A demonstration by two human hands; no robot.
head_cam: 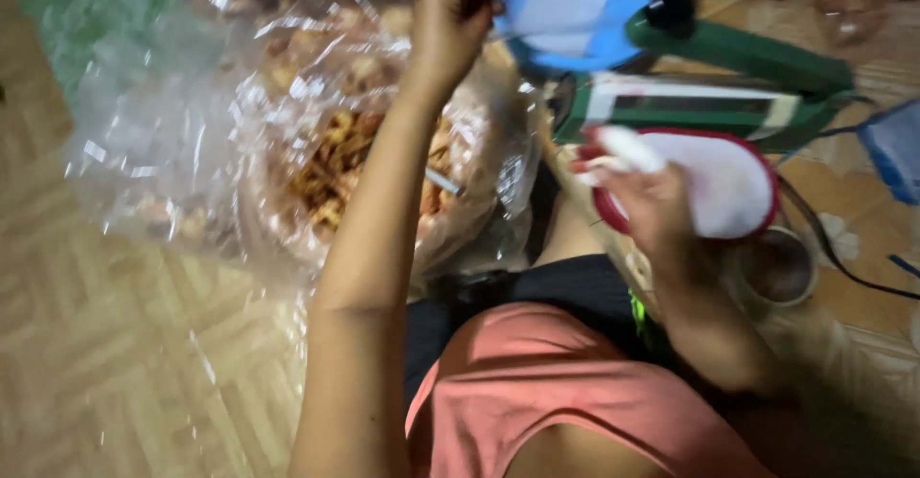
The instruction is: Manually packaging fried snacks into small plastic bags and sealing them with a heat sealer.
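Pale wood-pattern tiled floor (pixel 125 363) fills the left and bottom, motion-blurred throughout. On it sits a big clear crinkled plastic bag (pixel 192 152) holding orange-brown fried snack pieces (pixel 335 167); the bag's upper edge is cut off at the top of the frame and glare hides much of what is inside. A small pale stick-like thing lies on the snack heap near the forearm, too blurred to name.

Person's salmon-pink sleeveless top (pixel 556 392) and black shorts (pixel 565 291) take up the bottom centre, partly hidden by both arms.

Upper right: a green long-armed impulse bag sealer (pixel 728 85) with a black knob, its far end blurred. Behind it a blue round plastic piece (pixel 565 9) with a whitish patch (cannot tell if lid or bowl), cut off at the top edge.

A round red-rimmed container with white inside (pixel 728 186) sits just below the sealer, the right hand overlapping its left edge. Just below that a metal cup (pixel 781 267), dim, half in shadow. A blue mesh-like corner shows at the right edge, cut off.

Left hand (pixel 450 18) is raised over the bag, fingers closed around something white at the top edge; mostly out of frame, cannot identify it.

Right hand (pixel 652 200) has fingers pinched together on a small white and red item (pixel 618 152), smeared by blur, held touching or just in front of the red-rimmed container's rim (cannot tell which).
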